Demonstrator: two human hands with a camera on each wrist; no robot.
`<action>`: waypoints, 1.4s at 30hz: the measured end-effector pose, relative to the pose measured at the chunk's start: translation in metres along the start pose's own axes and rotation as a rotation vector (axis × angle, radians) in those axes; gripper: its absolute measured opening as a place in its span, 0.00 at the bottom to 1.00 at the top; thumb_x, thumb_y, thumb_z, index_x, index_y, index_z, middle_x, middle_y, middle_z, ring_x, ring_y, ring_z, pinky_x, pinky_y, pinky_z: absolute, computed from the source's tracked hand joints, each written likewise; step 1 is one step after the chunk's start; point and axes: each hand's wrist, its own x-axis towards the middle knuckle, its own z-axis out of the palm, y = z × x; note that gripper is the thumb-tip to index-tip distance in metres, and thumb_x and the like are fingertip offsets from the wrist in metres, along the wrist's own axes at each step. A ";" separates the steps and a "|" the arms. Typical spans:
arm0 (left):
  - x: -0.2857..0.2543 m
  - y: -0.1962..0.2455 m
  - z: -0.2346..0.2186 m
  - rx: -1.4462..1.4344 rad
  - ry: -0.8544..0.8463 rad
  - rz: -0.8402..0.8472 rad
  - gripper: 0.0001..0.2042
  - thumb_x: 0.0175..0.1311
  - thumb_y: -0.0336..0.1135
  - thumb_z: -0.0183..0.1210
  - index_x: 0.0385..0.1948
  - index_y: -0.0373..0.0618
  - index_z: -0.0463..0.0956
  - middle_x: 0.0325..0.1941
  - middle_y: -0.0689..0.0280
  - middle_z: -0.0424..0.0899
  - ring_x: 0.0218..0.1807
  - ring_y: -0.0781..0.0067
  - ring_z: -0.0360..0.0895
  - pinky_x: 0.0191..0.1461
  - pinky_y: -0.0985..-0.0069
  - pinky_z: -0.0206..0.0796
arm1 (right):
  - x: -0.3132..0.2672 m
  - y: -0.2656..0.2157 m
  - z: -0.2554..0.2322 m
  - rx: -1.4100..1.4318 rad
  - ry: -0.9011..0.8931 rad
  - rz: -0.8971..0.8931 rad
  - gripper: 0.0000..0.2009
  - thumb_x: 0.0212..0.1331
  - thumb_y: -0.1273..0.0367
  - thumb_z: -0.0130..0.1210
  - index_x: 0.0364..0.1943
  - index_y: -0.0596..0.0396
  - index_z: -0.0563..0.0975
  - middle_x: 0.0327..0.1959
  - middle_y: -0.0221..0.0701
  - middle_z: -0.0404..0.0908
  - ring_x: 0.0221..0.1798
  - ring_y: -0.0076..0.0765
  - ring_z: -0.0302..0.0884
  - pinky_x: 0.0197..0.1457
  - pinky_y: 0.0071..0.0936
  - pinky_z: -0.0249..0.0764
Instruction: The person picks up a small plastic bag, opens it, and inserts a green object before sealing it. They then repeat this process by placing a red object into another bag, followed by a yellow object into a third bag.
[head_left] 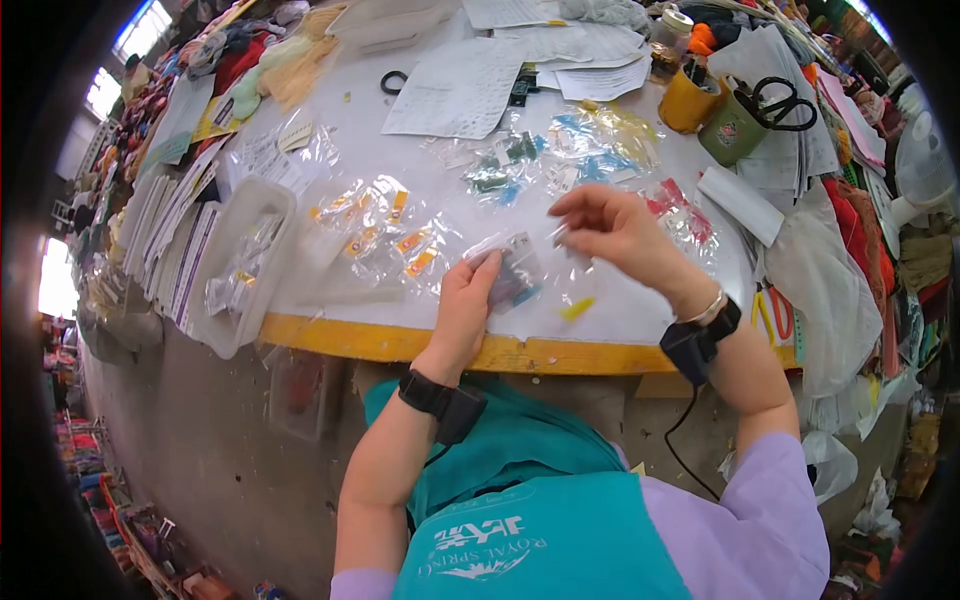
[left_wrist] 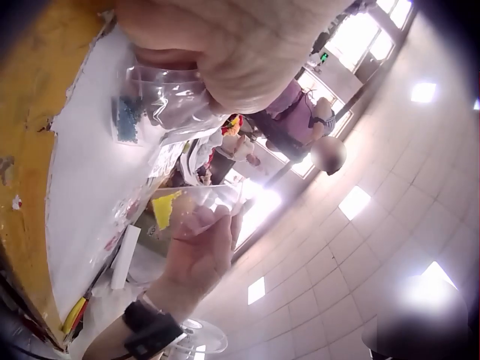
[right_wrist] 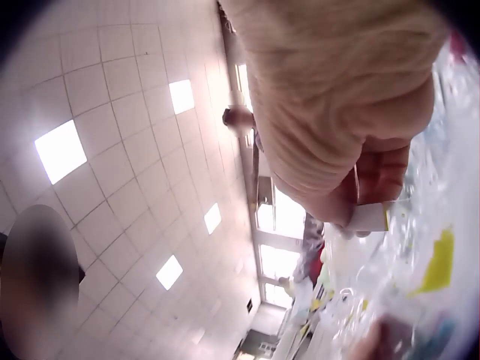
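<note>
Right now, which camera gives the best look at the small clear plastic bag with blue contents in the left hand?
The head view: the small clear plastic bag with blue contents shows whole, pinched by the left hand. The left wrist view shows it partly behind fingers; in the right wrist view I cannot pick it out.

Bright, even daylight; windows [head_left: 140, 30] glare white at the head view's edges, which bend and darken into a round black rim. Both wrist views are soft, with blown-out ceiling lights [right_wrist: 60, 150] and blurred near skin
</note>
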 end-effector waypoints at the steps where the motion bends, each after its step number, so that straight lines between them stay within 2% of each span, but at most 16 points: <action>1: -0.002 0.001 0.000 0.020 -0.010 -0.010 0.15 0.74 0.36 0.49 0.51 0.35 0.74 0.47 0.64 0.82 0.47 0.75 0.80 0.53 0.75 0.73 | -0.001 0.006 0.013 -0.077 0.043 -0.021 0.12 0.57 0.76 0.58 0.46 0.60 0.77 0.33 0.28 0.81 0.36 0.20 0.78 0.40 0.20 0.75; 3: -0.004 0.000 -0.002 -0.006 -0.021 -0.019 0.15 0.75 0.38 0.47 0.52 0.37 0.72 0.48 0.64 0.82 0.49 0.75 0.79 0.55 0.74 0.72 | -0.002 0.020 0.033 -0.234 0.130 -0.064 0.11 0.57 0.76 0.58 0.45 0.60 0.78 0.33 0.29 0.82 0.36 0.21 0.79 0.41 0.21 0.75; 8: -0.008 0.000 -0.001 -0.173 0.000 0.005 0.17 0.76 0.42 0.44 0.55 0.40 0.70 0.51 0.63 0.79 0.52 0.76 0.77 0.57 0.73 0.70 | 0.004 0.039 0.051 -0.235 0.307 -0.125 0.11 0.57 0.74 0.59 0.44 0.60 0.78 0.34 0.31 0.83 0.36 0.23 0.79 0.42 0.22 0.75; 10: -0.012 0.002 0.005 0.020 0.027 0.049 0.15 0.76 0.41 0.44 0.54 0.43 0.70 0.50 0.65 0.79 0.51 0.77 0.76 0.55 0.75 0.69 | 0.005 0.043 0.058 -0.196 0.333 -0.118 0.11 0.57 0.74 0.59 0.44 0.60 0.78 0.34 0.32 0.83 0.37 0.24 0.80 0.42 0.23 0.75; 14: -0.005 -0.015 0.005 0.123 0.046 0.216 0.12 0.74 0.39 0.48 0.51 0.46 0.72 0.45 0.70 0.81 0.44 0.84 0.76 0.40 0.85 0.68 | -0.001 0.042 0.070 -0.199 0.383 -0.121 0.12 0.58 0.73 0.59 0.46 0.59 0.78 0.37 0.34 0.83 0.40 0.26 0.80 0.45 0.24 0.75; 17: -0.012 -0.004 0.002 0.081 0.119 0.095 0.11 0.73 0.38 0.49 0.49 0.45 0.73 0.42 0.71 0.81 0.41 0.86 0.77 0.35 0.87 0.66 | 0.001 0.053 0.071 -0.195 0.420 -0.219 0.16 0.59 0.72 0.58 0.52 0.59 0.74 0.42 0.37 0.81 0.44 0.29 0.79 0.47 0.24 0.75; 18: -0.012 0.000 0.003 0.011 0.102 0.105 0.11 0.74 0.38 0.49 0.49 0.44 0.74 0.43 0.71 0.81 0.41 0.85 0.77 0.36 0.86 0.67 | 0.002 0.054 0.071 -0.186 0.427 -0.264 0.18 0.60 0.71 0.58 0.54 0.59 0.72 0.44 0.37 0.81 0.45 0.30 0.79 0.48 0.24 0.75; 21: -0.017 0.012 0.011 -0.132 0.072 0.112 0.10 0.74 0.37 0.49 0.48 0.44 0.74 0.44 0.69 0.82 0.42 0.82 0.78 0.40 0.83 0.69 | -0.006 0.052 0.084 -0.022 0.164 -0.099 0.22 0.61 0.71 0.57 0.58 0.60 0.67 0.47 0.38 0.79 0.48 0.32 0.78 0.51 0.26 0.74; 24: -0.024 0.022 0.016 -0.162 0.073 0.115 0.10 0.74 0.36 0.48 0.48 0.43 0.73 0.46 0.67 0.82 0.45 0.78 0.79 0.48 0.79 0.72 | -0.013 0.038 0.091 -0.127 0.092 0.029 0.22 0.62 0.72 0.56 0.60 0.58 0.65 0.46 0.35 0.79 0.48 0.27 0.77 0.51 0.25 0.74; 27: -0.025 0.030 0.008 -0.207 0.065 0.168 0.09 0.74 0.34 0.49 0.48 0.42 0.73 0.46 0.66 0.81 0.47 0.77 0.79 0.51 0.76 0.73 | -0.012 0.047 0.088 0.205 0.067 -0.037 0.17 0.62 0.72 0.57 0.55 0.59 0.71 0.45 0.32 0.80 0.47 0.22 0.75 0.50 0.21 0.74; 30: -0.029 0.038 0.006 -0.219 0.081 0.198 0.09 0.74 0.33 0.49 0.48 0.41 0.73 0.46 0.65 0.81 0.48 0.76 0.79 0.53 0.75 0.73 | -0.018 0.041 0.078 0.081 -0.033 0.083 0.11 0.61 0.71 0.59 0.46 0.61 0.77 0.46 0.29 0.79 0.46 0.18 0.75 0.49 0.18 0.73; 33: -0.031 0.039 0.006 -0.197 0.098 0.200 0.08 0.73 0.32 0.50 0.45 0.41 0.74 0.44 0.65 0.82 0.46 0.77 0.80 0.51 0.75 0.74 | -0.021 0.046 0.080 0.209 -0.016 0.122 0.07 0.56 0.71 0.64 0.37 0.58 0.81 0.47 0.29 0.79 0.53 0.24 0.73 0.55 0.23 0.71; 36: -0.031 0.039 0.000 -0.124 0.163 0.125 0.06 0.70 0.31 0.52 0.40 0.43 0.76 0.38 0.66 0.82 0.39 0.77 0.80 0.44 0.76 0.74 | -0.023 0.040 0.077 -0.188 0.046 -0.266 0.07 0.51 0.72 0.67 0.36 0.53 0.83 0.49 0.31 0.80 0.64 0.32 0.66 0.63 0.31 0.66; 39: -0.036 0.041 -0.004 0.048 0.179 -0.080 0.07 0.68 0.33 0.52 0.34 0.44 0.78 0.31 0.67 0.82 0.32 0.77 0.79 0.35 0.79 0.71 | -0.025 0.019 0.078 -0.315 0.141 -0.388 0.09 0.48 0.73 0.68 0.35 0.47 0.85 0.50 0.32 0.81 0.70 0.39 0.57 0.68 0.36 0.60; 41: -0.039 0.039 -0.010 0.208 0.144 -0.254 0.09 0.67 0.36 0.50 0.32 0.45 0.78 0.28 0.68 0.80 0.27 0.77 0.77 0.31 0.81 0.67 | -0.016 0.025 0.073 -0.255 0.110 -0.467 0.08 0.50 0.73 0.67 0.36 0.50 0.85 0.49 0.31 0.82 0.66 0.35 0.65 0.64 0.32 0.65; 42: -0.038 0.035 -0.017 0.154 0.051 -0.323 0.10 0.67 0.38 0.49 0.35 0.46 0.78 0.29 0.68 0.80 0.28 0.78 0.75 0.30 0.82 0.64 | -0.013 0.028 0.071 -0.224 0.094 -0.507 0.08 0.51 0.73 0.66 0.37 0.51 0.85 0.48 0.31 0.83 0.63 0.33 0.68 0.62 0.31 0.67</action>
